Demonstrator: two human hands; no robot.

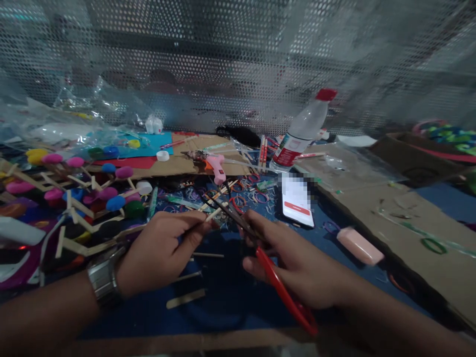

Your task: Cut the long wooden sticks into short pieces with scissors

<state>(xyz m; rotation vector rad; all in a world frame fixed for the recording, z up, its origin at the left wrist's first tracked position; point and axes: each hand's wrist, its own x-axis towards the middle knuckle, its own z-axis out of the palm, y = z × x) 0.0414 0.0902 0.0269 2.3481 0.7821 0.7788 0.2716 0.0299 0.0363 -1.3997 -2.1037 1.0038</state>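
Observation:
My left hand [163,248], with a metal watch [103,278] on its wrist, pinches a thin wooden stick [214,213] whose end points up and right. Scissors with red handles [282,292] are in my right hand [293,258]. Their dark blades are parted and reach toward the stick. Whether a blade touches it cannot be made out. Below the hands, a flat wooden stick [186,299] and two thinner pieces lie on the blue table surface [223,317].
Many sticks with colored round tops [115,203] crowd the left. A pink glue gun [216,167] lies on cardboard [178,166] behind the hands. A tilted bottle [297,136], a phone [296,201] and a pale pink block [360,245] are to the right.

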